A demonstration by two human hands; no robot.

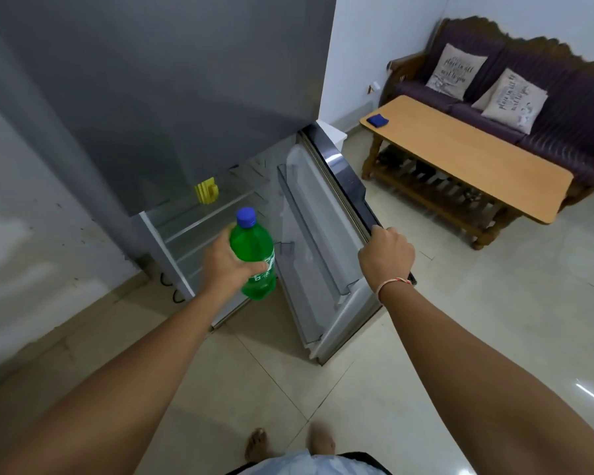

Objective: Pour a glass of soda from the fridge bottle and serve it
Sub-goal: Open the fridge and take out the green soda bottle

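One green plastic soda bottle with a blue screw cap (252, 255) is held upright in front of the open lower compartment of the tall grey fridge (158, 97), clear of its shelves. The left hand (228, 265) grips the bottle round its middle, fingers curled about the body and partly over the pale label. The right hand (386, 253) holds the top edge of the one open fridge door (326, 234) at its outer corner, fingers curled over the dark rim; a thin thread band circles that wrist. The door's inner side shows two clear bins. Inside the fridge, one small yellow object (206, 193) sits on a glass shelf near the shelf's back edge; what it is cannot be told. To the right stands one wooden coffee table with a light top and a slatted lower rack (467, 159); one small blue cloth-like item (377, 120) lies at its far left corner. Behind the table is one dark purple sofa with a carved wooden frame (546, 87), carrying two pale printed cushions (510, 101). Two bare feet (290, 442) stand on the glossy tiled floor.
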